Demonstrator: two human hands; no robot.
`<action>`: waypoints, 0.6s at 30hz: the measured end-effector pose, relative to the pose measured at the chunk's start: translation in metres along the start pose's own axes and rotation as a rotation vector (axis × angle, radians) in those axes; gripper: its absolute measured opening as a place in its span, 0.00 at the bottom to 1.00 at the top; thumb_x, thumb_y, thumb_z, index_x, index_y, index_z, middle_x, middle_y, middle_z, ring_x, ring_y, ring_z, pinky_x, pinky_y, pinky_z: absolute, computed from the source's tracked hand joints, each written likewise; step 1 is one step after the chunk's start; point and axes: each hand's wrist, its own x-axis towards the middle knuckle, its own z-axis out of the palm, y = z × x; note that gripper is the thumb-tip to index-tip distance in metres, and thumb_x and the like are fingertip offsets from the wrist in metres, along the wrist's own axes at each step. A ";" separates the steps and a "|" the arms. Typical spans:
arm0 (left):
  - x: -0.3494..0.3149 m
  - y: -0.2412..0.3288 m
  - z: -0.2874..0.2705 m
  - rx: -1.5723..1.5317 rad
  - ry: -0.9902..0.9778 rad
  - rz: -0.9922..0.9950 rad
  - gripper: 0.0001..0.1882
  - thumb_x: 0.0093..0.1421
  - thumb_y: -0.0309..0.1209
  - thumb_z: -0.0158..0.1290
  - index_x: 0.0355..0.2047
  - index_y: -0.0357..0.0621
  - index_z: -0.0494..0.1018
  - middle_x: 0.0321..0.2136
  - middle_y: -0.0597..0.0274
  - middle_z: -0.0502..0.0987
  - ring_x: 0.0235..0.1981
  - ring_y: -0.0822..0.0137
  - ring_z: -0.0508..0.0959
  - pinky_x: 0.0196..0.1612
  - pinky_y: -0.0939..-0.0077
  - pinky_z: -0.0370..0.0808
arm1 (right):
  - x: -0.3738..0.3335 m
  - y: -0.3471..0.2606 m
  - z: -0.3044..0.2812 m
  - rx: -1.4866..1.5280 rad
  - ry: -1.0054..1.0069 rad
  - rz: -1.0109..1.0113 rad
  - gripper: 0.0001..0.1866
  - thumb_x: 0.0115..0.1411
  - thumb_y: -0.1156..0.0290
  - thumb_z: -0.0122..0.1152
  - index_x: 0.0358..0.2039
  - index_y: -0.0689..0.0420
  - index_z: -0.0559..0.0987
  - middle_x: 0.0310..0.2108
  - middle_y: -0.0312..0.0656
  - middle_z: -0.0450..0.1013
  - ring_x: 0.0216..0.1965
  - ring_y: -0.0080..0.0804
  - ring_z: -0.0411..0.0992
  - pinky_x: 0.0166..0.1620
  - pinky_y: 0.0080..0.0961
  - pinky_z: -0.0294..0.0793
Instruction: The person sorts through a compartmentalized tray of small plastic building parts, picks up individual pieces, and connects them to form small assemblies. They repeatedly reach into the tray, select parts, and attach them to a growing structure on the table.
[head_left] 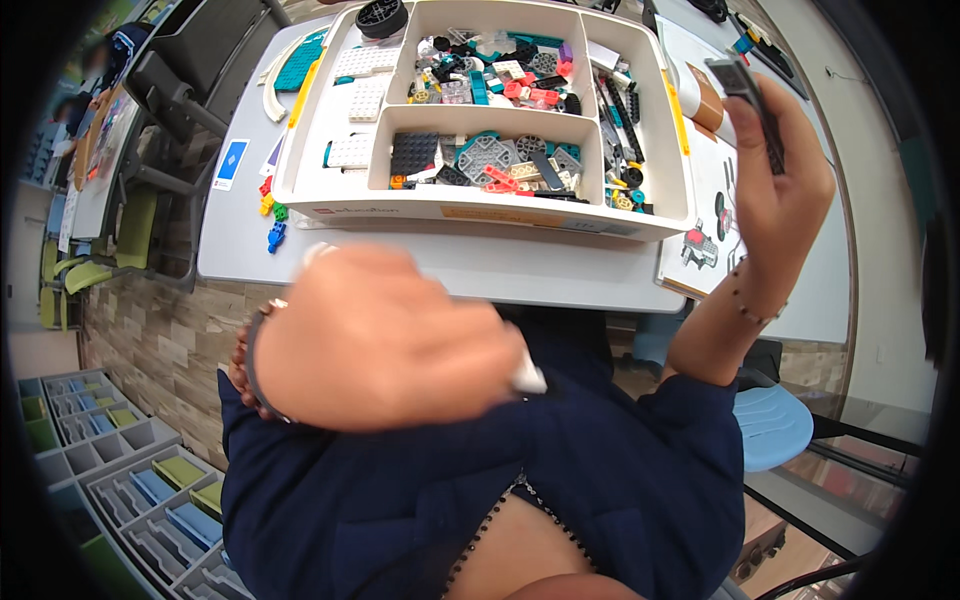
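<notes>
My right hand (792, 165) is raised over the right side of the table, its fingers closed round a dark grey toy-brick piece (733, 77), long and narrow. My left hand (385, 340) is in front of my body, near the table's front edge, and smeared by motion. White tips show at its fingers; whether it holds anything is not clear. Beyond it stands a white sorting tray (350, 212) with several compartments. Mixed small bricks (490, 85) fill the far middle compartment. Grey plates and gears (487, 158) lie in the near one.
An instruction booklet (700, 235) lies open below my right hand. Left of the tray are small coloured pieces (276, 236), a blue-and-white card (232, 163) and a teal plate (302, 66). A black wheel (381, 17) sits on the tray's far left corner. A blue chair (772, 428) stands at right.
</notes>
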 end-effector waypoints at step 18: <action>0.005 0.003 0.005 -0.161 0.088 -0.351 0.18 0.42 0.32 0.62 0.36 0.43 0.75 0.17 0.63 0.67 0.15 0.63 0.71 0.17 0.72 0.64 | -0.046 -0.060 0.021 0.867 -0.402 -0.104 0.13 0.42 0.79 0.64 0.32 0.61 0.78 0.24 0.43 0.74 0.23 0.36 0.74 0.24 0.25 0.72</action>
